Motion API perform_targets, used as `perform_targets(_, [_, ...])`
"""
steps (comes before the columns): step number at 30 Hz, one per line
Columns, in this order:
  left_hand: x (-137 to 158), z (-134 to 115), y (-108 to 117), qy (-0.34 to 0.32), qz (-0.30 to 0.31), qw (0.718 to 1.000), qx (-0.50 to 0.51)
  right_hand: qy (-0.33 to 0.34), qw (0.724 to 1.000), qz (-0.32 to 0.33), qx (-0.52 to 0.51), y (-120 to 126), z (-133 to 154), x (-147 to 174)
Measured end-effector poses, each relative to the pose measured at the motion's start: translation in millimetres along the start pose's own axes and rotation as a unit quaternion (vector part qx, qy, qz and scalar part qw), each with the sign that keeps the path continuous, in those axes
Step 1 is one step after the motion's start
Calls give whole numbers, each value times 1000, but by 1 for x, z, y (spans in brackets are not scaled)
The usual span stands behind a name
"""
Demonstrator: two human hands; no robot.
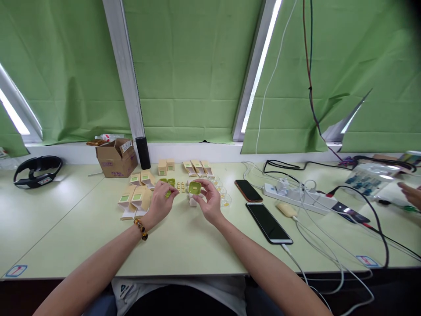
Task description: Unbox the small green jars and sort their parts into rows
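Observation:
My right hand (211, 202) holds up a small green square dish (195, 188) by its right edge, between thumb and fingers. To its left, my left hand (160, 202) is closed in a pinch. A green piece (168, 193) shows at its fingers, but whether they grip it or something smaller I cannot make out. Small yellowish pieces (180, 187) lie in rows between the hands. Beyond the left hand are more green dishes (171, 181). White blocks (192, 202) sit under the held dish, and clear round cups (225, 201) stand behind my right hand.
Open cream boxes (140, 198) stand left of my left hand, with more boxes (198, 168) behind. Farther back are a cardboard carton (116, 159) and a black cylinder (143, 152). Phones (269, 223), a power strip (297, 198) and cables lie right. Another person's hand (410, 194) shows far right.

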State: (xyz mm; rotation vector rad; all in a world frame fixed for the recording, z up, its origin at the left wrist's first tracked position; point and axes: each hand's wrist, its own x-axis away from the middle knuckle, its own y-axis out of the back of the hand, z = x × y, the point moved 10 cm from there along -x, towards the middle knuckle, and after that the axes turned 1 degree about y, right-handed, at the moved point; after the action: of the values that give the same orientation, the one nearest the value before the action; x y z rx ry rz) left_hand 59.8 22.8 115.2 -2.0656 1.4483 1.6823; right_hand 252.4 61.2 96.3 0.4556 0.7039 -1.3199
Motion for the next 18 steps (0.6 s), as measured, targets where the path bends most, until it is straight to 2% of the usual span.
perform_targets(5, [12,0,0,-24,-25,999,23,7,998,42,36,-15,5,9])
perform_targets(9, [16,-14,-4,-55,-5,998,18,5,999,48,-8,-20,3,12])
perform_targets(14, [20,-32,-4,-91,13,996,22,-50,992,63,-95,-30,-10,15])
perform_targets(18, [22,-41,-4,-120,17,993,7,-95,985,77,-121,-36,-19,17])
